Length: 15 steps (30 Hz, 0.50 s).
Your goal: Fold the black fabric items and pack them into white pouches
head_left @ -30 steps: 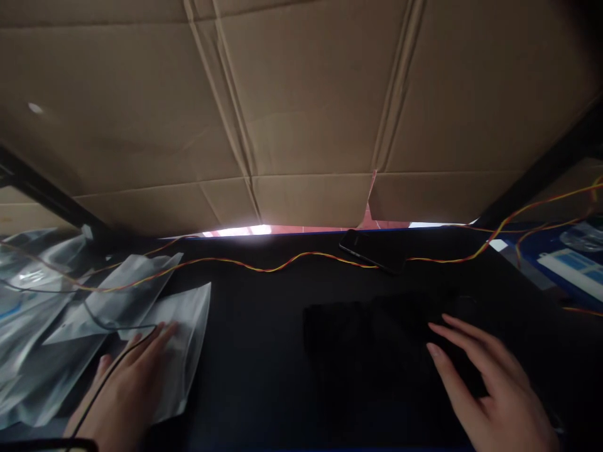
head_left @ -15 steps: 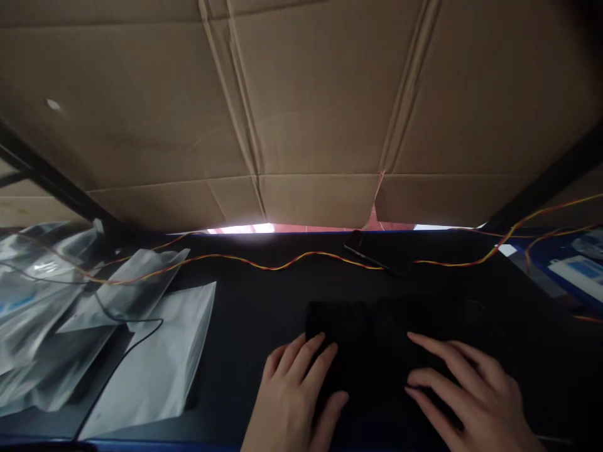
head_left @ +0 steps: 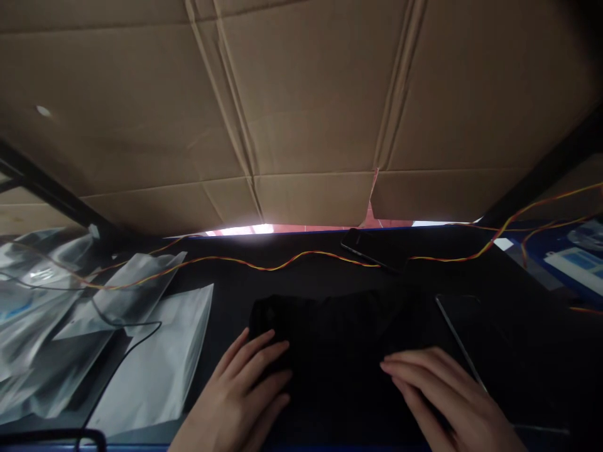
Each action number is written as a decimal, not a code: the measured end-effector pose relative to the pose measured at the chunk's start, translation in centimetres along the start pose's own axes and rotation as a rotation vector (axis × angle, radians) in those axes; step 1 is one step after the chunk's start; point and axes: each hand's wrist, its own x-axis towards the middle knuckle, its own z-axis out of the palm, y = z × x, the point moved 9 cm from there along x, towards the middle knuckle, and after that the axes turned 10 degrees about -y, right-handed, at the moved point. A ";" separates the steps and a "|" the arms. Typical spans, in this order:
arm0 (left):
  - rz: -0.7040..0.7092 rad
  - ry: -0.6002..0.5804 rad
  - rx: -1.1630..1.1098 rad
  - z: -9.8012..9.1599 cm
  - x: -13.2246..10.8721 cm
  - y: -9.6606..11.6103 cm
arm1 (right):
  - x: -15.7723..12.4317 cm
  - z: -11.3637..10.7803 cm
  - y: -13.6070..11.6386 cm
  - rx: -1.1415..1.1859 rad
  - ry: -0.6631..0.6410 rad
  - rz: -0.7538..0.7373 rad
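L hand [head_left: 240,389] & R hand [head_left: 438,395] lay flat, unclenched, on black cloth [head_left: 339,333]; pushed to 12 o'clock, it could snag the wire [head_left: 292,260].

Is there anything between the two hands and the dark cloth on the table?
Nothing visible. The left hand and the right hand both lie flat, directly on the dark cloth.

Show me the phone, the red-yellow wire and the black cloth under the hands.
phone [head_left: 374,252], head view, middle of its dark body.
wire [head_left: 271,270], head view, a dip midway along it.
black cloth [head_left: 339,326], head view, its bare middle.
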 end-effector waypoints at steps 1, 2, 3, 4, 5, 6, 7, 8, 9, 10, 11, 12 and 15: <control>0.068 -0.017 0.021 0.0 0.1 0.8 | 0.7 0.1 0.2 -0.028 -0.033 0.011; 0.121 -0.025 0.044 -0.1 0.0 1.3 | 1.3 0.5 0.5 -0.056 -0.075 0.029; 0.163 -0.023 0.059 -0.2 -0.2 1.7 | 1.7 1.1 0.8 -0.080 -0.112 0.047; 0.195 -0.018 0.063 -0.4 -0.5 1.8 | 2.0 1.7 1.2 -0.095 -0.148 0.067; 0.218 -0.022 0.053 -0.5 -0.9 1.9 | 2.1 2.3 1.6 -0.103 -0.173 0.092; 0.229 -0.030 0.030 -0.5 -1.1 1.8 | 2.2 2.7 2.1 -0.105 -0.187 0.118; 0.227 -0.032 -0.003 -0.7 -1.3 1.6 | 2.3 3.1 2.4 -0.104 -0.189 0.142; 0.207 -0.033 -0.040 -0.9 -1.4 1.4 | 2.4 3.3 2.8 -0.101 -0.187 0.165; 0.175 -0.029 -0.073 -1.1 -1.4 1.2 | 2.6 3.4 3.1 -0.096 -0.178 0.187; 0.129 -0.018 -0.099 -1.4 -1.2 0.9 | 2.9 3.3 3.3 -0.090 -0.165 0.207; 0.081 0.002 -0.118 -1.7 -0.9 0.7 | 3.2 3.1 3.5 -0.086 -0.146 0.227; 0.038 0.025 -0.132 -2.1 -0.6 0.5 | 3.6 2.7 3.6 -0.087 -0.123 0.250; -0.046 0.086 -0.172 -2.7 0.9 0.4 | 5.0 1.2 3.7 -0.126 -0.028 0.322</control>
